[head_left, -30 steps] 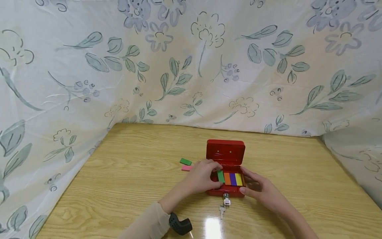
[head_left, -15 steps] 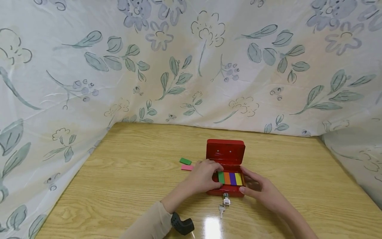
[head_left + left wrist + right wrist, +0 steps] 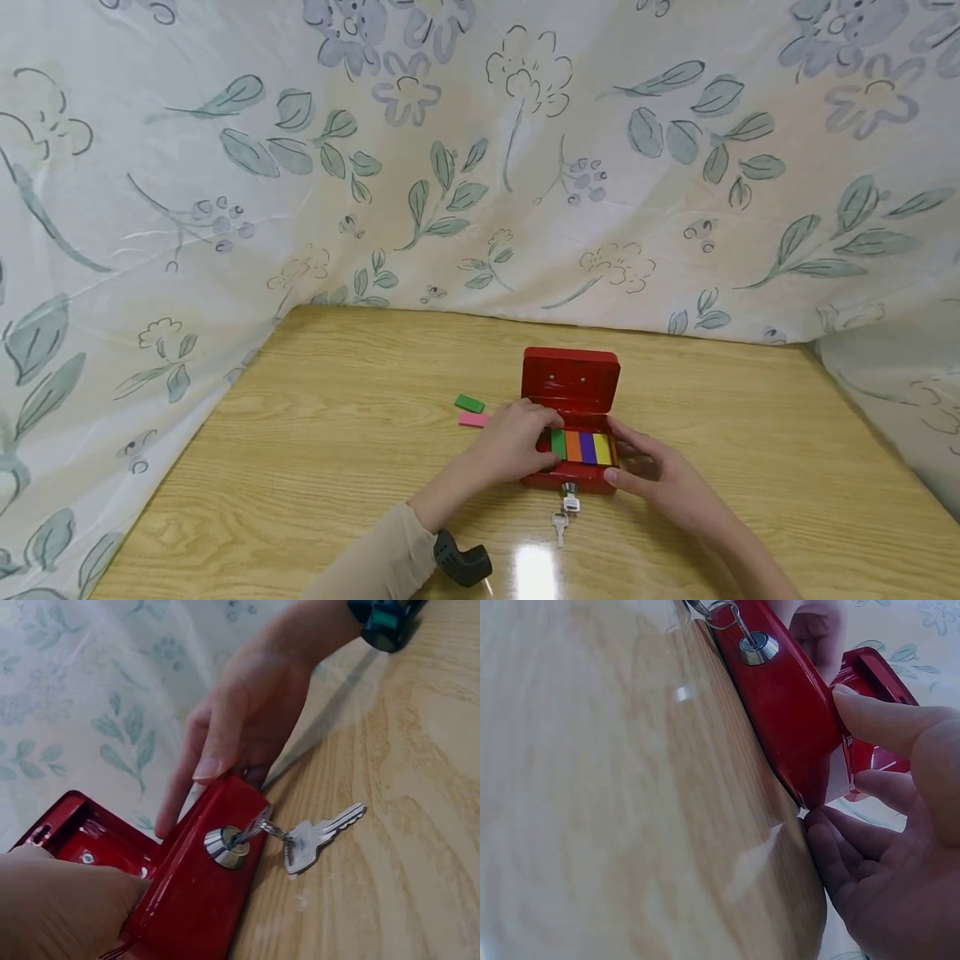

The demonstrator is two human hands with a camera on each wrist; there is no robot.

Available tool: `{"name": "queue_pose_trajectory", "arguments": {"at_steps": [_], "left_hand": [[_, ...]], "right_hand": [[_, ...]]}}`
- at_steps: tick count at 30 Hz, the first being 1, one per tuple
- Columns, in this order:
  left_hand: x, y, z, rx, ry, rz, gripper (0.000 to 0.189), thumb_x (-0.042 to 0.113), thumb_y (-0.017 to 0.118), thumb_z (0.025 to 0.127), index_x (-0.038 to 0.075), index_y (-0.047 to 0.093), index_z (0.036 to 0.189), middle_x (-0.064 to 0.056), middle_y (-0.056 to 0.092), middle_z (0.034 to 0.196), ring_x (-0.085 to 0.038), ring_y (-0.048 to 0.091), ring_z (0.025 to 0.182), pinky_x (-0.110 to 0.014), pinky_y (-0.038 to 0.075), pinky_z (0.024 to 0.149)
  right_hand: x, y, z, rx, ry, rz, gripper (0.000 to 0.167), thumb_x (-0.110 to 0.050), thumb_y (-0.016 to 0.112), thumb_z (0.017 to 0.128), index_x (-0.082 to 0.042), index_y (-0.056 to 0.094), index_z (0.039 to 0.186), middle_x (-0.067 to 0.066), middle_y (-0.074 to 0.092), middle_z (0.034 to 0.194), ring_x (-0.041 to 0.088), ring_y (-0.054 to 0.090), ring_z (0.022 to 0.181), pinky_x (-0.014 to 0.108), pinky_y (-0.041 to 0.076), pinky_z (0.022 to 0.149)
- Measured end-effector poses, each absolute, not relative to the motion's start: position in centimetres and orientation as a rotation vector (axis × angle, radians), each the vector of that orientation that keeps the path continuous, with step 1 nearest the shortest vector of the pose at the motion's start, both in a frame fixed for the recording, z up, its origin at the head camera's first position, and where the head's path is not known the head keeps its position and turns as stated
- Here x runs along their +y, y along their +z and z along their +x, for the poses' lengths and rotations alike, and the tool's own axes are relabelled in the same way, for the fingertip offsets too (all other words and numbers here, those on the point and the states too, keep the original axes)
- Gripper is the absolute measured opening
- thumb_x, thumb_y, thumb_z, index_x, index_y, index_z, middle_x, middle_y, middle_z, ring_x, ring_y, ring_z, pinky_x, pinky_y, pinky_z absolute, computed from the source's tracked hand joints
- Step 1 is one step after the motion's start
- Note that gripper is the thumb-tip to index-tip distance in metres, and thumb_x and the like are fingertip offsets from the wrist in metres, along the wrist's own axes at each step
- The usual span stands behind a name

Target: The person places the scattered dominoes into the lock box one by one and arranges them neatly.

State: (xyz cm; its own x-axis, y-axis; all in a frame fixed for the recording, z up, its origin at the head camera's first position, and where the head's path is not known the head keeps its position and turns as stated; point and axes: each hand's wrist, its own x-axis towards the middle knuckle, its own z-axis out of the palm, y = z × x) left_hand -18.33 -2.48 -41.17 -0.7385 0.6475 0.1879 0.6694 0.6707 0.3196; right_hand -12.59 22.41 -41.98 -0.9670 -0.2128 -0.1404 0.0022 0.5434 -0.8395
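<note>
A red metal cash box stands with its lid raised. Inside it, a green block, an orange block, a purple block and a yellow block lie side by side. My left hand reaches in from the left and pinches the green block between thumb and fingers. With thumb at the front corner and a finger toward the back, my right hand holds the box's right end. A key sits in the front lock, with a second key hanging from its ring.
On the wooden table, a loose green block and a pink block lie left of the box, the pink one partly behind my left hand. Floral cloth hangs behind and at both sides. A black device is at my left wrist.
The green block in my left hand has straightened from a slight tilt and lies beside the orange one. My right hand keeps its place on the box.
</note>
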Motion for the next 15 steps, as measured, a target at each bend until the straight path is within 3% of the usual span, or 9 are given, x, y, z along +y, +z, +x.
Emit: {"name": "queue_pose_trajectory", "arguments": {"at_steps": [6, 15], "left_hand": [[-2.7, -40.78, -18.57, -2.813, -0.592, -1.152, 0.034, 0.029, 0.081, 0.085, 0.012, 0.072, 0.114, 0.003, 0.072, 0.105, -0.009, 0.058, 0.091, -0.022, 0.048, 0.079], [-2.68, -40.63, -18.49, -2.825, -0.567, -1.174, 0.034, 0.03, 0.081, 0.085, 0.011, 0.073, 0.113, 0.003, 0.072, 0.103, -0.009, 0.057, 0.089, -0.02, 0.047, 0.076]], "right_hand": [[22.42, -41.82, -12.59, 2.556, -1.389, -0.189, 0.076, -0.038, 0.074, 0.091, -0.022, 0.038, 0.156, 0.015, 0.046, 0.15, 0.036, 0.05, 0.127, 0.05, 0.048, 0.099], [22.52, -42.0, -12.61, 2.533, -1.412, -0.208, 0.074, -0.036, 0.073, 0.092, -0.021, 0.038, 0.155, 0.016, 0.045, 0.15, 0.036, 0.051, 0.127, 0.05, 0.049, 0.098]]}}
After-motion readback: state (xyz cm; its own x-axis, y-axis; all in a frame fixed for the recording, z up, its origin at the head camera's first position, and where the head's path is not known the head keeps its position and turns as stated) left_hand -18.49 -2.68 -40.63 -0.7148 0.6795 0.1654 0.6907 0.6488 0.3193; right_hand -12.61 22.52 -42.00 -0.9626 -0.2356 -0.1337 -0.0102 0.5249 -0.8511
